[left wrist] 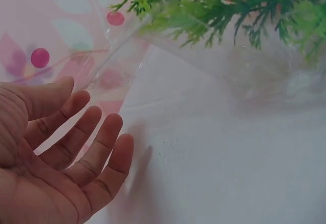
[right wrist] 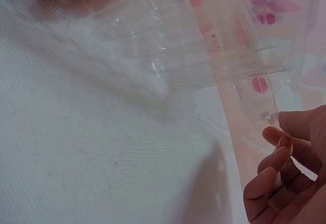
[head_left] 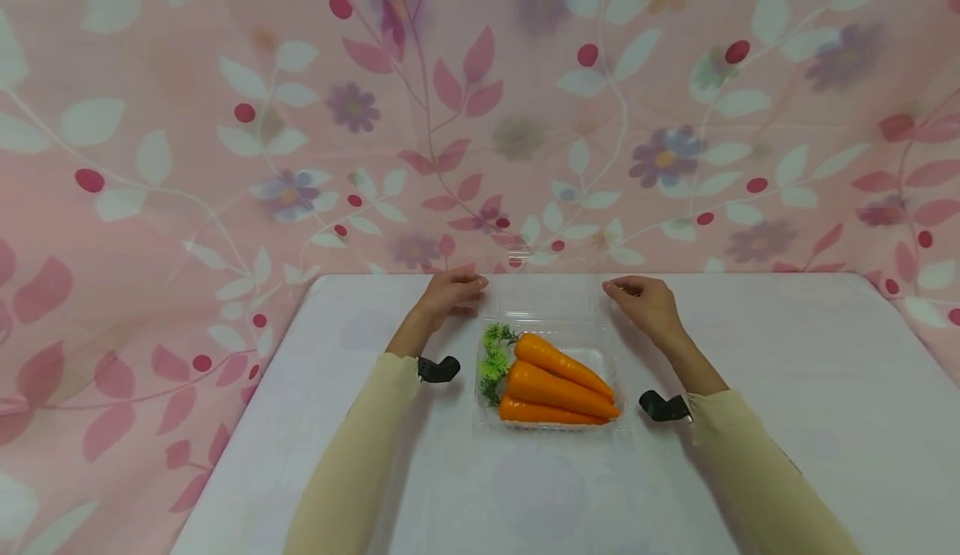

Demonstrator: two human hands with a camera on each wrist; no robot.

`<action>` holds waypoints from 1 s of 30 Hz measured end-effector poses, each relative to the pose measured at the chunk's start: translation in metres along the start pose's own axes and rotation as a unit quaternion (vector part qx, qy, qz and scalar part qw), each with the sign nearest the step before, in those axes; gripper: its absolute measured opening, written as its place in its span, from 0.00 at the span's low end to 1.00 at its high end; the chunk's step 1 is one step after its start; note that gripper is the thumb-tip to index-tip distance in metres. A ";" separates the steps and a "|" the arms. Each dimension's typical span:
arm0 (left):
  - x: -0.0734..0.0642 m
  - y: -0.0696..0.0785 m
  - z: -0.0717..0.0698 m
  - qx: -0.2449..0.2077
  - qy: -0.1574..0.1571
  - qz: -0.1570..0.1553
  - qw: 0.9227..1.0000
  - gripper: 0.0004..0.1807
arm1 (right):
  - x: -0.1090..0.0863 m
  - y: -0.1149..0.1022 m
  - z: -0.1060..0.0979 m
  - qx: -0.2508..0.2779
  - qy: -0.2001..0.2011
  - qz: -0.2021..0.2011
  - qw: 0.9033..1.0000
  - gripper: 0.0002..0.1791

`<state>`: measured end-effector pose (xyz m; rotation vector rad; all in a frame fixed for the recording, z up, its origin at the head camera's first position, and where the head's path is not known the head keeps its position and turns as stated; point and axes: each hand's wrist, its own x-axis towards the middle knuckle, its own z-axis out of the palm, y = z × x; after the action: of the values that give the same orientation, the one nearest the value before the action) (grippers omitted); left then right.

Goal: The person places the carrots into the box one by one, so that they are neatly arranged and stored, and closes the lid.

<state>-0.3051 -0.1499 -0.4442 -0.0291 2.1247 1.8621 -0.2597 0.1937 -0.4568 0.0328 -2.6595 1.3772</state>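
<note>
A clear plastic clamshell container (head_left: 551, 428) sits on the table with its hinged lid (head_left: 543, 297) raised at the back. Inside lie three orange carrots (head_left: 562, 384), with green leafy tops (head_left: 493, 363) at the left side. At the lid's left edge, my left hand (head_left: 450, 292) pinches the thin plastic between thumb and index finger; the other fingers are loosely bent. My right hand (head_left: 647, 305) pinches the opposite edge with thumb and index finger, the rest curled in. In the right wrist view, the lid's ridged side (right wrist: 239, 74) meets these fingertips.
A white cloth (head_left: 787, 347) covers the table, whose far edge meets a pink floral curtain (head_left: 480, 122). Black wrist cameras (head_left: 438, 369) hang below both wrists, on either side of the container.
</note>
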 end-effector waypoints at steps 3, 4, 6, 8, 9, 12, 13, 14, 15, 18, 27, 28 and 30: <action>-0.001 0.002 0.001 0.003 0.002 0.009 1.000 0.18 | 0.000 -0.001 -0.001 0.005 -0.001 0.002 1.000 0.21; -0.001 0.003 0.001 0.004 0.003 0.010 1.000 0.17 | 0.000 -0.001 -0.001 0.005 -0.001 0.004 1.000 0.22; -0.001 0.003 0.002 0.003 0.008 0.015 1.000 0.17 | 0.000 -0.001 -0.001 0.008 0.001 0.005 1.000 0.22; -0.001 0.004 0.002 0.005 0.014 0.023 1.000 0.16 | -0.001 -0.001 -0.001 0.011 0.005 0.004 1.000 0.21; -0.001 0.005 0.003 0.007 0.017 0.029 0.999 0.16 | -0.001 -0.001 -0.002 0.014 0.007 0.004 1.000 0.22; -0.003 0.009 0.005 0.016 0.028 0.050 0.998 0.15 | 0.000 -0.003 -0.005 0.020 0.012 0.000 1.000 0.22; -0.003 0.011 0.005 0.020 0.031 0.058 0.998 0.15 | 0.000 -0.004 -0.007 0.023 0.014 -0.002 1.000 0.21; -0.003 0.013 0.006 0.023 0.034 0.064 0.997 0.15 | 0.000 -0.005 -0.008 0.025 0.017 -0.005 1.000 0.21; -0.004 0.014 0.006 0.024 0.036 0.068 0.997 0.14 | 0.001 -0.006 -0.009 0.030 0.019 -0.007 0.999 0.21; -0.007 0.021 0.007 0.033 0.041 0.076 0.996 0.14 | 0.001 -0.008 -0.013 0.043 0.020 -0.015 0.999 0.21; -0.024 0.040 0.006 0.075 0.038 0.113 0.990 0.13 | -0.003 -0.023 -0.025 0.056 0.011 -0.020 0.998 0.22; -0.026 0.042 0.005 0.080 0.039 0.120 0.989 0.13 | -0.003 -0.024 -0.027 0.056 0.010 -0.023 0.998 0.22; -0.030 0.045 0.004 0.090 0.038 0.139 0.985 0.13 | -0.004 -0.027 -0.029 0.057 0.010 -0.030 0.998 0.21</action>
<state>-0.2861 -0.1450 -0.3939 0.2532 2.4490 1.8278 -0.2494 0.2013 -0.4188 0.1103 -2.5388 1.4990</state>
